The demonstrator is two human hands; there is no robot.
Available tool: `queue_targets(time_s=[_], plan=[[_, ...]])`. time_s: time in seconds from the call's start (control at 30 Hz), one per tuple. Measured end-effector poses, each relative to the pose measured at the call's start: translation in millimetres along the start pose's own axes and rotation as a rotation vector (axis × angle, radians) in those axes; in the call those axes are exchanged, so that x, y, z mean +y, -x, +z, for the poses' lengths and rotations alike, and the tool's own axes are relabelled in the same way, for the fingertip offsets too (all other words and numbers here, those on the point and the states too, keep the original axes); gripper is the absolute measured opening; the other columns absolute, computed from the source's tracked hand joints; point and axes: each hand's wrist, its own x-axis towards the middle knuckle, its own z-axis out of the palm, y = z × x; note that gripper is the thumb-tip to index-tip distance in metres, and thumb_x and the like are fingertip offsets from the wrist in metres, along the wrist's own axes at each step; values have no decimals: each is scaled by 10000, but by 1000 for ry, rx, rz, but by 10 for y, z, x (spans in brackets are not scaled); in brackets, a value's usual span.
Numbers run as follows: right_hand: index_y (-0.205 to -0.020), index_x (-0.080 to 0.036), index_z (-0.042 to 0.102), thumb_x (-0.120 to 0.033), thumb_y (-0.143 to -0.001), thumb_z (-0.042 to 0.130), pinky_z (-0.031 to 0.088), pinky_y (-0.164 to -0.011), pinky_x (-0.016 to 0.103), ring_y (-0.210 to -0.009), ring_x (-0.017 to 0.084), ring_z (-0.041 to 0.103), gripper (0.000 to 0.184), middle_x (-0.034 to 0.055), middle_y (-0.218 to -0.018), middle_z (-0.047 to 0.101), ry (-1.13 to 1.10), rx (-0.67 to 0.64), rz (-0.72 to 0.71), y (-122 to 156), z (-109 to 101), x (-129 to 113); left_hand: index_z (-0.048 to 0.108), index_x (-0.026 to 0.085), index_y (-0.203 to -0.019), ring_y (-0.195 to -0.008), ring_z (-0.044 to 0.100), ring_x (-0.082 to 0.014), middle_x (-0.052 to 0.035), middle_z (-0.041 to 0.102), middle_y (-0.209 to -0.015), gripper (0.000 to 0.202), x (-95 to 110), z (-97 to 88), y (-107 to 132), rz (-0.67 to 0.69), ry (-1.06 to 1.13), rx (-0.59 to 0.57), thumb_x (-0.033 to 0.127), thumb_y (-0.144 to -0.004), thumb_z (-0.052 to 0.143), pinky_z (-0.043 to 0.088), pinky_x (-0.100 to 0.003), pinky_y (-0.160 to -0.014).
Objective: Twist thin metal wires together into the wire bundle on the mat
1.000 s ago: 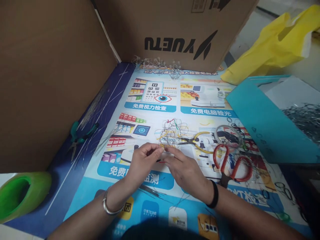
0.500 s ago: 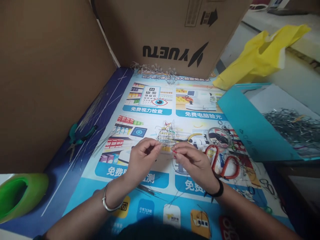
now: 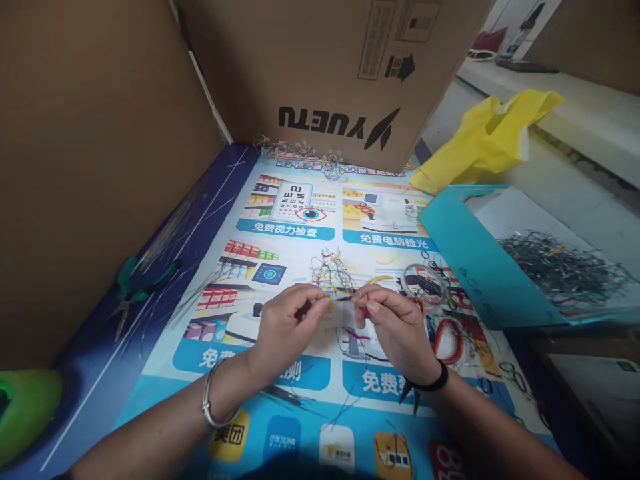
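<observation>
My left hand (image 3: 287,327), a metal bangle on its wrist, pinches one end of a thin wire piece (image 3: 345,293) with a red bit. My right hand (image 3: 395,327), a black band on its wrist, pinches the other end. Both hands hover just above a printed blue poster (image 3: 280,220) on the table. A tangle of thin wires (image 3: 330,273) with coloured bits lies right behind my fingertips. Red-handled pliers (image 3: 450,337) lie beside my right hand, partly hidden by it.
A YUETU cardboard box (image 3: 325,73) stands at the back and a cardboard wall (image 3: 90,153) on the left. Teal pliers (image 3: 133,290) and straight wires lie at left. A teal tray (image 3: 470,260) of wire pieces and a yellow bag (image 3: 480,137) are at right. A green object (image 3: 25,407) is at lower left.
My hands drew slightly apart and lifted off the poster, the wire piece stretched between them. The camera tilted up and right, showing more of the teal tray.
</observation>
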Motion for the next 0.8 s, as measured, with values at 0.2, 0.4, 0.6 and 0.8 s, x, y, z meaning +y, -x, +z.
queue_targets(time_s=[0.2, 0.4, 0.6, 0.8], plan=[[-842, -223, 681, -180, -854, 575, 390, -552, 283, -621, 113, 508, 115, 15, -810, 560, 55, -9, -56, -11, -24, 6, 645, 179, -816, -554, 567, -85, 17, 648, -657, 59, -36, 30, 32, -8, 37, -39, 176, -838, 591, 463, -210, -535], [-841, -233, 677, -198, -857, 576, 399, -584, 292, -604, 109, 497, 108, 3, -771, 552, 170, 27, -87, -11, -44, 23, 626, 166, -822, -661, 604, -97, -6, 673, -749, 49, -36, 53, 60, 129, 17, -24, 127, -829, 597, 490, -213, -617], [-837, -233, 672, -221, -856, 579, 429, -650, 319, -628, 123, 506, 96, 5, -741, 561, 235, 53, -109, -33, -51, 41, 612, 163, -847, -720, 631, -118, -27, 680, -761, 52, -54, 54, 70, 211, 18, -43, 128, -848, 573, 514, -235, -670], [-809, -224, 663, -240, -856, 577, 427, -637, 320, -647, 139, 521, 98, 6, -695, 556, 263, 47, -91, -25, -50, 41, 615, 171, -854, -731, 645, -130, -33, 690, -762, 55, -78, 59, 82, 242, -2, -47, 149, -854, 566, 528, -251, -672]])
